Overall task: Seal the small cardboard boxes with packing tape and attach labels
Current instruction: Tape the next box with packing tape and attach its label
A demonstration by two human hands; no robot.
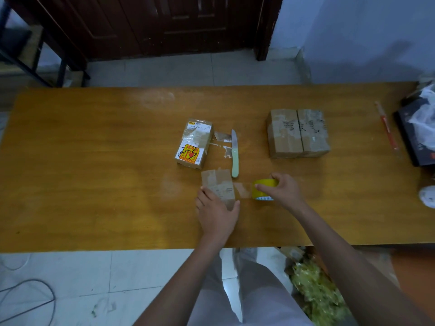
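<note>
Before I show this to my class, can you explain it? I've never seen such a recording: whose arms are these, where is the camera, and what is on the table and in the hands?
There is no machine here. A person wears a camera on the head, looking down, so the arms reaching in are their own. The left hand grips a small cardboard box on the wooden table. The right hand grips a yellow tape roll; a clear strip of tape runs from roll to box. Beyond lie a knife with a pale green handle, a labelled box, and two plain boxes side by side. A red pen lies far right.
</note>
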